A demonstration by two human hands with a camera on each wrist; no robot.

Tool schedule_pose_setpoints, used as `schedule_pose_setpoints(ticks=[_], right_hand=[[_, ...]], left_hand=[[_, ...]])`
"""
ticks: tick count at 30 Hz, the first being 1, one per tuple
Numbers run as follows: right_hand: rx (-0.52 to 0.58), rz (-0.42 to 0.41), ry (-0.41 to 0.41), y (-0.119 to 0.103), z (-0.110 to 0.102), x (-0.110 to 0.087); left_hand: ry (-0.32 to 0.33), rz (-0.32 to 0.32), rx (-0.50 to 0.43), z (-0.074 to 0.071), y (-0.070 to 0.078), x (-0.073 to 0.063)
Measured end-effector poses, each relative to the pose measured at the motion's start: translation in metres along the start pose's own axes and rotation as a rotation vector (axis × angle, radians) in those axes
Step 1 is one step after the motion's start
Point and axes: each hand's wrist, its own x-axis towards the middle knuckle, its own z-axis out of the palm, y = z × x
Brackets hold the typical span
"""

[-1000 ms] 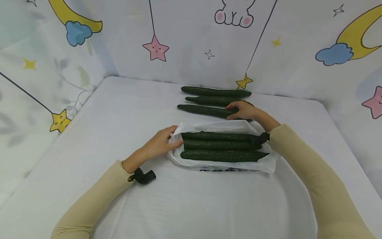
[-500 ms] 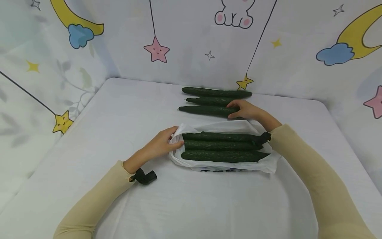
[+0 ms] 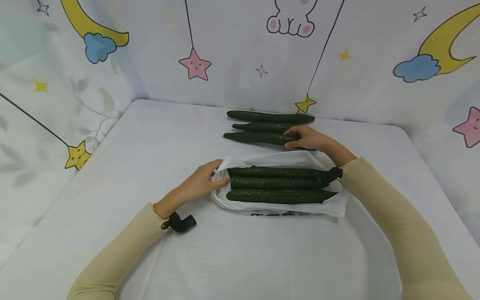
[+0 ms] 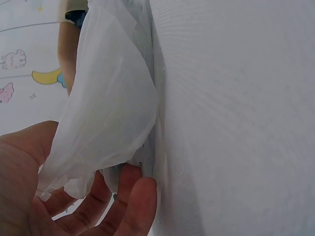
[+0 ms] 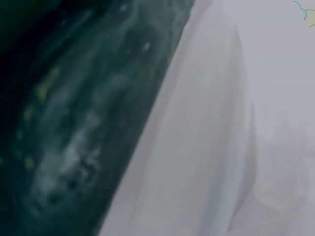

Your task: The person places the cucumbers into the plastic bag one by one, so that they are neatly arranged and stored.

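Three long green cucumbers [image 3: 281, 196] lie side by side in a white plastic bag [image 3: 240, 207] on the table. At the bag's left end, my left hand [image 3: 199, 180] holds its edge; in the left wrist view the fingers [image 4: 140, 201] curl beneath the thin plastic [image 4: 110, 93]. Behind the bag, my right hand [image 3: 309, 138] grips the right part of the nearest of three loose cucumbers [image 3: 255, 138], thumb on the near side, fingers over the far side. Close up in the right wrist view are a cucumber [image 5: 98, 108] and white bag plastic [image 5: 192, 137]; the right hand is out of sight there.
Two more cucumbers, one in the middle [image 3: 258, 127] and one farthest back [image 3: 270, 116], lie near the table's back edge. A white cloth covers the table [image 3: 240, 258]. A patterned curtain [image 3: 232, 25] rises behind it. Dark wrist cameras stick out below both sleeves.
The view shifts slightly. Both hands stay where they were, the left at the bag and the right on the loose cucumber, and the cucumbers lie as before.
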Motion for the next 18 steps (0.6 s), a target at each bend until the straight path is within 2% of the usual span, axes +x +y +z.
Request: schedule_pose_setpoints(ticks=[18], right_hand=[[0.063, 0.024, 0.071, -0.005, -0.008, -0.016]], left_hand=[[-0.001, -0.016, 0.003, 0.000, 0.001, 0.000]])
